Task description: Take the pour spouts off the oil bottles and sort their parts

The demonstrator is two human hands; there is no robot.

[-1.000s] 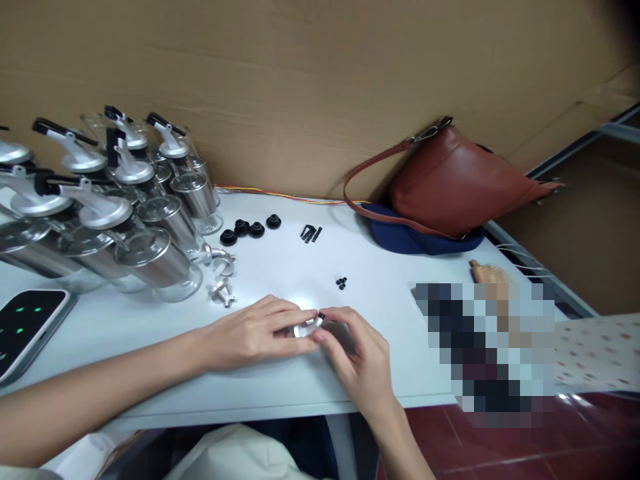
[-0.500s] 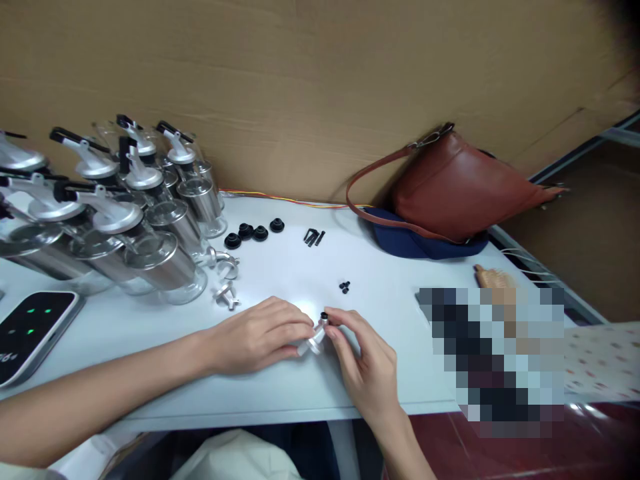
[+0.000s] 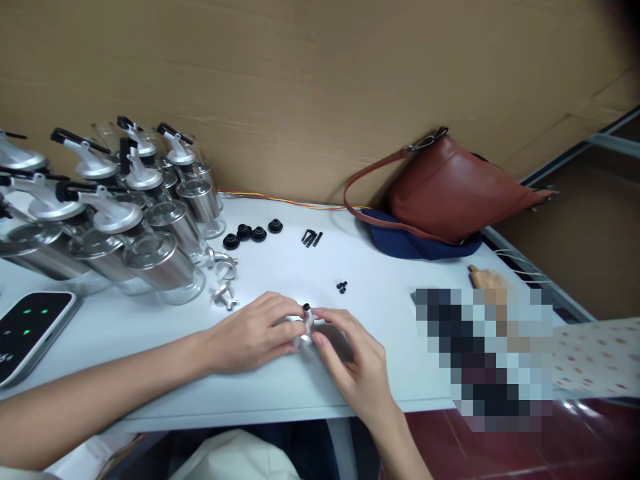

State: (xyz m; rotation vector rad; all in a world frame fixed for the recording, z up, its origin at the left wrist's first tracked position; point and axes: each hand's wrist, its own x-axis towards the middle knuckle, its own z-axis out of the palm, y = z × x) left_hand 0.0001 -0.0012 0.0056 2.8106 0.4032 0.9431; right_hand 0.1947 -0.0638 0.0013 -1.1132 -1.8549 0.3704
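Note:
Close to the table's front edge, a silver pourer spout (image 3: 309, 328) with a small black tip stands tilted between my two hands. My left hand (image 3: 257, 333) pinches it from the left, fingers partly hiding its base. From the right, the thumb and forefinger of my right hand (image 3: 355, 360) close on it. Several loose silver pourer spouts (image 3: 225, 293) lie beyond my left hand. Small black tips (image 3: 342, 287) sit in a cluster farther back. Black rubber stoppers (image 3: 259, 233) and thin black lever pieces (image 3: 312, 238) lie deeper on the white table (image 3: 280, 273).
Several glass-and-steel oil bottles (image 3: 163, 257) with pourers crowd the left, beside a black-topped device with green lights (image 3: 37, 327). A brown bag (image 3: 440, 190) rests on a navy cap (image 3: 415, 243) at back right. Cardboard (image 3: 280, 100) walls the back. A pixelated patch covers the right edge.
Both hands still hold the spout, which has turned more upright and shifted slightly left. My right hand has moved a little left with it.

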